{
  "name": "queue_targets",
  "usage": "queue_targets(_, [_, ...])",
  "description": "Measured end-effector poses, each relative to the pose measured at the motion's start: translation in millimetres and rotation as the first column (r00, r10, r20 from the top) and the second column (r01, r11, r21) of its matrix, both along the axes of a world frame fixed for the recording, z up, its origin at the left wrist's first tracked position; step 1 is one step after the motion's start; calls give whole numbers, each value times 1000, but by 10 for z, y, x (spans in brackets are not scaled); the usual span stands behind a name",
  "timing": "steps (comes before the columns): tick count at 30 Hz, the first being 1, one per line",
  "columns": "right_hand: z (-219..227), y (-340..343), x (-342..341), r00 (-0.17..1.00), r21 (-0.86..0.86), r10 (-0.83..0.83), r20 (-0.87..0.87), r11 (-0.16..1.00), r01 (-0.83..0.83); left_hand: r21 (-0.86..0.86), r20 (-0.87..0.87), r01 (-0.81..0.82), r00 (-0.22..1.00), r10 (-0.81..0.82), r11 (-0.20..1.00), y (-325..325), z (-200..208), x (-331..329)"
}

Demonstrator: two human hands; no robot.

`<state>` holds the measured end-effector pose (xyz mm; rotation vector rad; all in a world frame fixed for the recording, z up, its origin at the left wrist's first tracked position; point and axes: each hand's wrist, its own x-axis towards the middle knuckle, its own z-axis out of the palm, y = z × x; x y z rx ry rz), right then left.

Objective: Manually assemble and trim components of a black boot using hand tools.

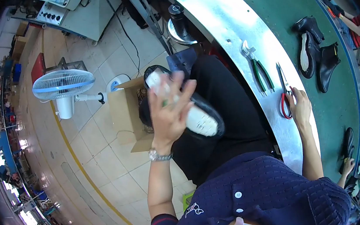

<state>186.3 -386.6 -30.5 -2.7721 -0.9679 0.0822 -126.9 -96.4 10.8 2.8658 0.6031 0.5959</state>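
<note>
Navy shirt fabric [263, 191], quilted with small raised stitches and fastened by pale round buttons, is nearest the camera. Beyond it, a black shoe [203, 122] lies on the dark trousers [235, 93], its white, rough-looking sole facing up. Over the shoe's middle, the left hand [169, 119] has its fingers spread and blurred; whether it touches the sole or pinches anything, I cannot tell.

Right of the shoe, the right hand [301, 107] has fingers curled at the red handles of steel scissors [282, 77] on the shiny metal tabletop [234, 25]; how firmly they close is unclear. I judge the step as tending the sole while reaching for a tool; lifting the scissors would call for a secure handle grip.

Between shoe and scissors lie green-handled pliers [251, 56]. Farther right of the shoe are smooth, glossy black boots [327, 64]; just left of it, an open cardboard box [121, 114].
</note>
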Motion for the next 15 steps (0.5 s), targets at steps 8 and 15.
queue_targets(8, [-241,1376,-141,975,131,224,-4,966,-221,-400,-73,-97,995,73,912,648,265,1095])
queue_targets(15, [-327,1478,174,867,252,184,-463,965,-70,-355,-8,-83,996,86,931,1153,94,1157])
